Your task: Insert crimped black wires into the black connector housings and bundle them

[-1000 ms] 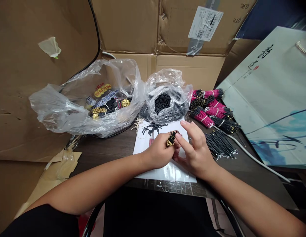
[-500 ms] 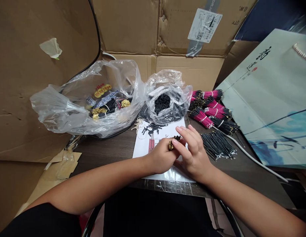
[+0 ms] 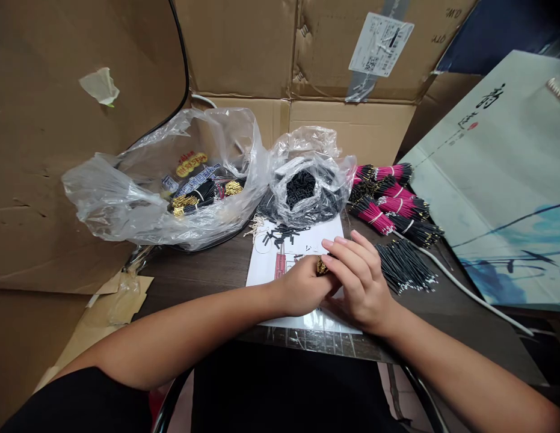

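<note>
Over the paper sheet, my left hand (image 3: 302, 290) is closed round a bundle of wires (image 3: 322, 265); only its gold-coloured terminal ends show at the top of the fist. My right hand (image 3: 363, 288) is cupped against the bundle from the right, its fingers together and bent over the gold ends. Its thumb and the rest of the bundle are hidden between the hands. Just right of my right hand lies a loose fan of black wires (image 3: 408, 266) with pale tips. Short black sleeves (image 3: 284, 233) lie scattered on the printed paper sheet (image 3: 261, 270) beyond my left hand.
A clear plastic bag (image 3: 126, 204) with gold-tipped wire bundles lies at the left. Behind the paper stands an open bag of black sleeves (image 3: 300, 187). Tied pink and black wire bundles (image 3: 397, 201), a white cable (image 3: 464, 290) and a paper bag (image 3: 505, 180) occupy the right. Cardboard (image 3: 243, 48) walls the back.
My right fingers have come down and closer together over the gold ends, covering more of them. Both hands still hold about the same place; the view has shifted slightly.
</note>
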